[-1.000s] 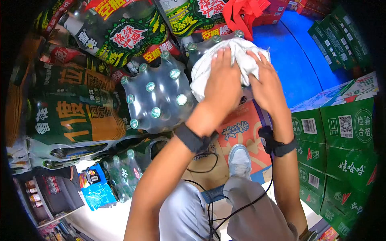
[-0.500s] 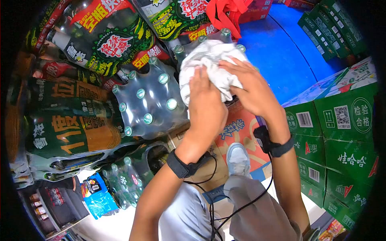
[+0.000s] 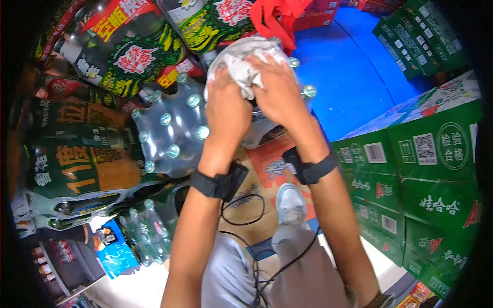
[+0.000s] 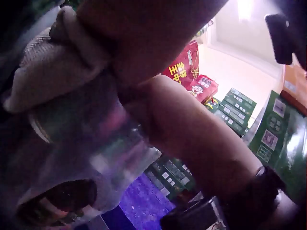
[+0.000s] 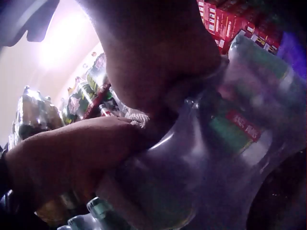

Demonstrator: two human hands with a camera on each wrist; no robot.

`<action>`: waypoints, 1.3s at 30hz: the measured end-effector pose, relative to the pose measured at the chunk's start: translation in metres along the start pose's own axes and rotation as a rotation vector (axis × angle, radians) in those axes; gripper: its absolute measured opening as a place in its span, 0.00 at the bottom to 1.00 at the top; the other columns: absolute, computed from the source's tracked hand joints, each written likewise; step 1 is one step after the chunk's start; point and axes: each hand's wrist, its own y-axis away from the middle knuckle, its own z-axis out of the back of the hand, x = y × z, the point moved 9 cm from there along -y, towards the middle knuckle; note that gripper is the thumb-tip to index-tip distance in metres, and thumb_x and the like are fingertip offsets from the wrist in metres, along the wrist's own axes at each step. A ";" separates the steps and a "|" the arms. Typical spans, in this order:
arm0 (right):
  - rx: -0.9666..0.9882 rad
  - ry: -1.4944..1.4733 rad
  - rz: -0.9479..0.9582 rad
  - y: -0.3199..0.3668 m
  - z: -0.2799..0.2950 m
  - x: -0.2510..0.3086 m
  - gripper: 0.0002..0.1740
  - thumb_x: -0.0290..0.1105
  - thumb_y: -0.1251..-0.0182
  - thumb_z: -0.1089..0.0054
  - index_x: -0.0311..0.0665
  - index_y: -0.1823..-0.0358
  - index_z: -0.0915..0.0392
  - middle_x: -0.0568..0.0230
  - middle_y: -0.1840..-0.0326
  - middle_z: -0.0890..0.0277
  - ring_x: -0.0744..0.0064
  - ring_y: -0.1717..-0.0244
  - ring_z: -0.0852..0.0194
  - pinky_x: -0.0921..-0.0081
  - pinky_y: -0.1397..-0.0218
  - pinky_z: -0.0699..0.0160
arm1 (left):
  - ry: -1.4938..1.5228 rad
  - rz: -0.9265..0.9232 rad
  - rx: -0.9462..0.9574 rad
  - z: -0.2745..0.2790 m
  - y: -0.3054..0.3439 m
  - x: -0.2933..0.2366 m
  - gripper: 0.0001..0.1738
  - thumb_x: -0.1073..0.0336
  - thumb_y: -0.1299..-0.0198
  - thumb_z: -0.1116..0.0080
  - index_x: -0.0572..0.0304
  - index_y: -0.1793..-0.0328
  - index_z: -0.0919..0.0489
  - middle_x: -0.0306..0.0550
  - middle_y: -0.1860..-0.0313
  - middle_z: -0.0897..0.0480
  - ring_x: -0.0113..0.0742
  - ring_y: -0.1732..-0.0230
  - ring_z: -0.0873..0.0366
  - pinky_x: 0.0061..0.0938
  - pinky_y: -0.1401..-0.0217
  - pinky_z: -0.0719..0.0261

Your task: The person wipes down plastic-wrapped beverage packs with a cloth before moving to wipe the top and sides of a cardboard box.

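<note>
A white cloth (image 3: pixel 233 56) lies bunched over the top of a plastic-wrapped pack of bottles (image 3: pixel 262 126) in the head view, with capped necks showing at its right side. My left hand (image 3: pixel 228 110) rests on the cloth's near left part, its fingers extended forward. Beside it, my right hand (image 3: pixel 281 97) presses on the cloth with fingers reaching forward and left. In the left wrist view the cloth (image 4: pixel 57 72) hangs over the wrapped bottles. The right wrist view shows only a small part of the cloth (image 5: pixel 136 117); the fingers are dark there.
Another wrapped bottle pack (image 3: pixel 177 123) stands directly left. Larger beer packs (image 3: pixel 133 54) are stacked beyond it. Green cartons (image 3: pixel 411 164) rise at the right, next to a blue surface (image 3: pixel 344 77). A red bag (image 3: pixel 275 18) lies at the back. A black cable hangs below my wrists.
Both hands and the cloth have shifted left in the head view, and the camera view has moved too. Bottle caps at the pack's right side are now uncovered.
</note>
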 end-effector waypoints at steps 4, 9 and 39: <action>0.031 -0.094 -0.024 0.011 0.010 0.004 0.30 0.26 0.40 0.43 0.38 0.33 0.27 0.53 0.28 0.30 0.46 0.24 0.42 0.51 0.20 0.50 | -0.012 -0.050 -0.017 0.009 0.013 -0.018 0.29 0.79 0.48 0.46 0.86 0.38 0.28 0.74 0.32 0.29 0.65 0.27 0.36 0.49 0.22 0.42; 0.012 -0.120 -0.077 0.030 0.027 0.001 0.28 0.26 0.42 0.42 0.38 0.36 0.24 0.54 0.30 0.28 0.47 0.25 0.40 0.50 0.21 0.49 | -0.097 -0.031 -0.076 0.009 0.034 -0.041 0.29 0.79 0.55 0.46 0.87 0.43 0.24 0.73 0.30 0.31 0.67 0.26 0.38 0.53 0.21 0.45; -0.116 0.086 -0.047 -0.011 0.009 -0.009 0.27 0.30 0.40 0.45 0.36 0.36 0.24 0.56 0.31 0.27 0.46 0.26 0.39 0.47 0.23 0.47 | -0.041 0.035 -0.057 0.004 -0.003 -0.025 0.26 0.75 0.49 0.45 0.81 0.41 0.23 0.69 0.34 0.26 0.60 0.28 0.33 0.47 0.23 0.40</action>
